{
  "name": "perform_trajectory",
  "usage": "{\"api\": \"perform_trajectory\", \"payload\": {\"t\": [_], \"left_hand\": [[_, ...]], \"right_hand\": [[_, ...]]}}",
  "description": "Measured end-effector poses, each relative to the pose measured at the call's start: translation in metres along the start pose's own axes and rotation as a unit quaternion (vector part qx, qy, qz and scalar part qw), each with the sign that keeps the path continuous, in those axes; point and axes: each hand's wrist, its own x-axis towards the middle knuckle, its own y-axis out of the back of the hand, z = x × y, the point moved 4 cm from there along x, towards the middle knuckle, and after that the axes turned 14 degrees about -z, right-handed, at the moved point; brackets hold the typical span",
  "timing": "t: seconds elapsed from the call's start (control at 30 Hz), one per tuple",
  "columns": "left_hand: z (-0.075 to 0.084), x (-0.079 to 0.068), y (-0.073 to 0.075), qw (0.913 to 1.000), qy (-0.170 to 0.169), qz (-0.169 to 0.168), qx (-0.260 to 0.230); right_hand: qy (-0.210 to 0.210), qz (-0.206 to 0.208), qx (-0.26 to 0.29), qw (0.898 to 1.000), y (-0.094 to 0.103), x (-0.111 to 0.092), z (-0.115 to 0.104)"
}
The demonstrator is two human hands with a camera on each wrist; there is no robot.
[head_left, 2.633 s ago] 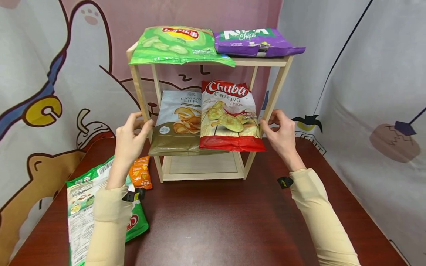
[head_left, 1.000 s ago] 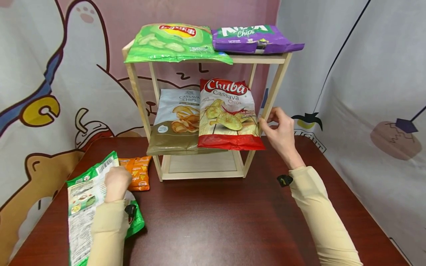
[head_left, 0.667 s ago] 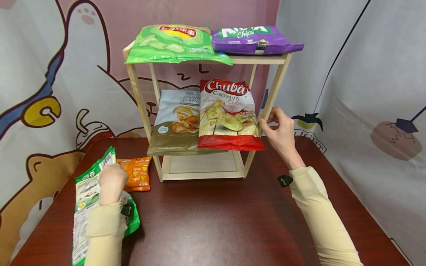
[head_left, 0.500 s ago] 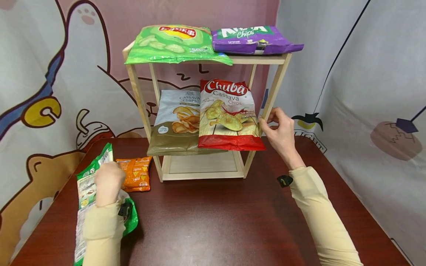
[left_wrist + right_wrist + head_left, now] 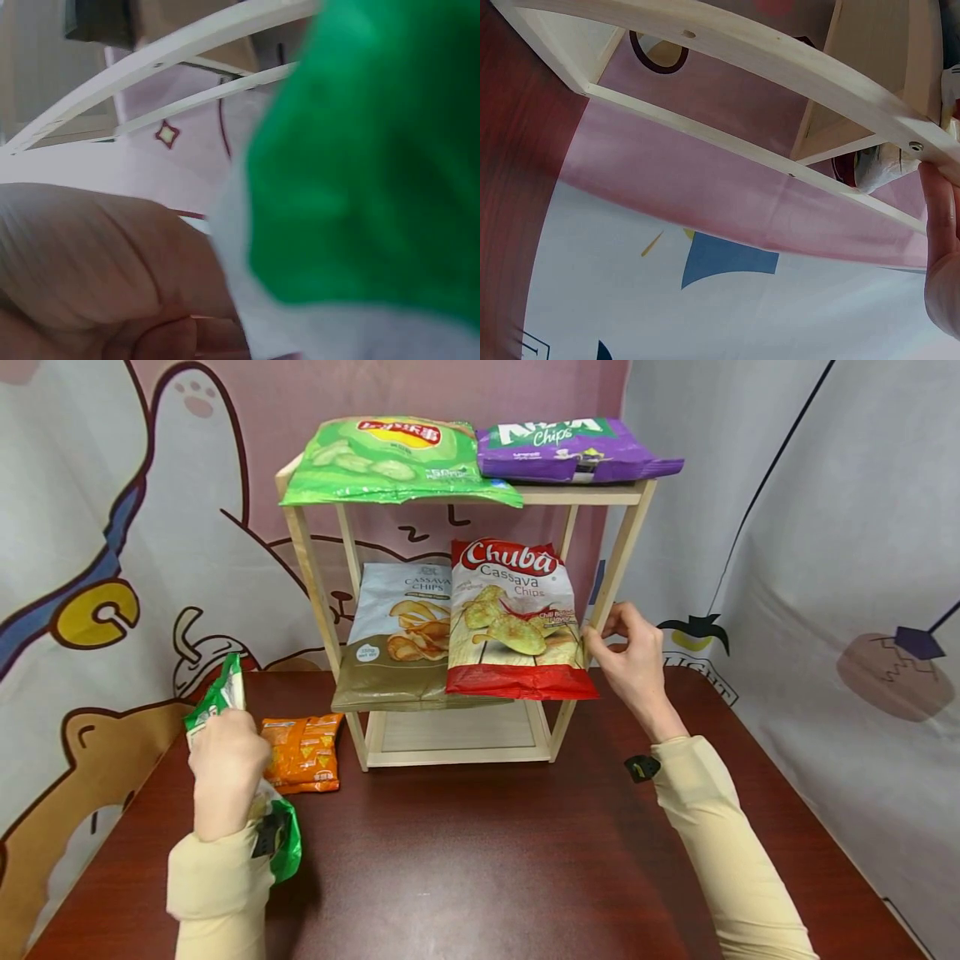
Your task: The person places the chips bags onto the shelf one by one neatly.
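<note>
My left hand [image 5: 228,768] grips a large green and white chip bag [image 5: 227,687] at the table's left. Most of the bag is hidden behind that hand and forearm; in the left wrist view the bag [image 5: 337,195] fills the right side, blurred, close to the curled fingers. With thumb and fingers, my right hand [image 5: 633,664] holds the right front post of a wooden shelf rack [image 5: 621,560]. The right wrist view shows that hand [image 5: 941,255] against the rack's post. Beside the left hand lies an orange snack pack [image 5: 303,752].
Atop the rack lie a green chip bag [image 5: 382,460] and a purple chip bag [image 5: 577,452]. The middle shelf holds a grey-brown cassava chip bag [image 5: 401,635] and a red and white Chuba bag [image 5: 517,618]. Printed cloth [image 5: 825,568] hangs behind the dark red table [image 5: 480,860].
My left hand has let go of the rack's left post, taken hold of the green and white bag, and drawn it leftward as it tilts up. The right hand stays on its post.
</note>
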Motion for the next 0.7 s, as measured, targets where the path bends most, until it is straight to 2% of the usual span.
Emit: {"api": "perform_trajectory", "payload": {"t": [0.43,0.7], "left_hand": [[0.011,-0.032,0.025,0.9948,-0.009,0.088,-0.051],[0.017,-0.038,0.03,0.9914,-0.012,0.112,-0.066]], "right_hand": [[0.005,0.001,0.003,1.0,0.0,0.0,0.0],[0.009,0.001,0.001,1.0,-0.001,0.0,0.0]]}}
